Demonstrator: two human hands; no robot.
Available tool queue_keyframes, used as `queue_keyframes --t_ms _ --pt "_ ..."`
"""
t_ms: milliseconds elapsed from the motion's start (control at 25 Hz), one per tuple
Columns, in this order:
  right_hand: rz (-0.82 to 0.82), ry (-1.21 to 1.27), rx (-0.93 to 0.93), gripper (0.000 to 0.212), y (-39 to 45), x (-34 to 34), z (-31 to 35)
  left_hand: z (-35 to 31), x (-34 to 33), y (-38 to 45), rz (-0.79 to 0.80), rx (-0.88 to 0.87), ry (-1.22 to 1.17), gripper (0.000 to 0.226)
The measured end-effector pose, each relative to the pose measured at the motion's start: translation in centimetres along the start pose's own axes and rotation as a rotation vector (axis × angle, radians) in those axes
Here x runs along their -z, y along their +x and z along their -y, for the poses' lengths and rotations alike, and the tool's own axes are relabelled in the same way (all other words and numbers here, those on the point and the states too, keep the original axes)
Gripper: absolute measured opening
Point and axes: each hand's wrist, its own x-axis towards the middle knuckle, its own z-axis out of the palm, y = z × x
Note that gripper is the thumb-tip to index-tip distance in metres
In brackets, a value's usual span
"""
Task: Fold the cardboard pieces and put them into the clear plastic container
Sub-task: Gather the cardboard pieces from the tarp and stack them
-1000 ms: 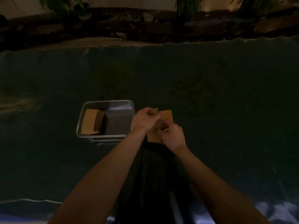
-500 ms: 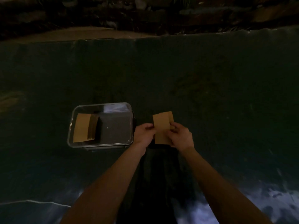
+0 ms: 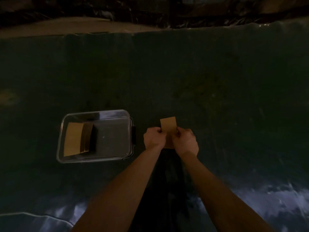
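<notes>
I had the cardboard piece (image 3: pixel 168 127) pinched between both hands just right of the frame's centre; the left hand (image 3: pixel 154 137) gripped its left edge and the right hand (image 3: pixel 186 141) its right edge, fingers closed on the card at about mid-height; its long axis ran up and down the frame, the top half standing clear above my knuckles, the bottom edge showing between my wrists. The clear plastic container (image 3: pixel 128 133) sat to the left of the grip, at centre left of the frame, its right wall and dark latch just beside my left hand; a stack of folded cardboard (image 3: pixel 74 141) already leaned against its left wall, leaving the right half of the floor bare. I judged the coming move to be a short carry leftward, and the left hand was the nearer one; whether the piece was fully creased I could not tell in that dim light.
</notes>
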Motion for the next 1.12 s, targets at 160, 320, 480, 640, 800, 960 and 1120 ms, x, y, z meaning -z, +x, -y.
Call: queue_keyframes --t_ms 160,320,480,640,800,960,1120 --pt "-0.003 -0.057 0.018 0.028 1.0 -0.3 -0.4 0.2 -0.8 0.5 -0.03 -0.016 0.02 0.013" --pt "0.005 -0.019 -0.014 0.037 1.2 -1.0 -0.9 0.3 -0.9 0.8 -0.008 -0.008 0.075 0.018" --pt "0.108 0.153 -0.166 0.072 2.3 -0.9 -1.6 0.3 -0.7 1.1 0.056 0.037 -0.019 0.049" --pt "0.279 0.183 -0.21 0.071 3.8 -0.6 -0.9 -0.3 -1.5 1.2 0.112 0.087 -0.051 0.028" --pt "0.365 0.438 -0.36 0.059 4.2 -0.1 -0.8 -0.3 -1.7 1.4 0.192 0.208 -0.2 0.017" --pt "0.451 0.647 -0.419 0.066 3.2 0.9 -1.1 0.8 -0.6 0.6 0.27 0.331 -0.459 0.013" --pt "0.427 0.642 -0.27 0.062 0.4 1.4 -0.5 2.6 -0.3 -2.0 0.333 0.291 -0.683 0.02"
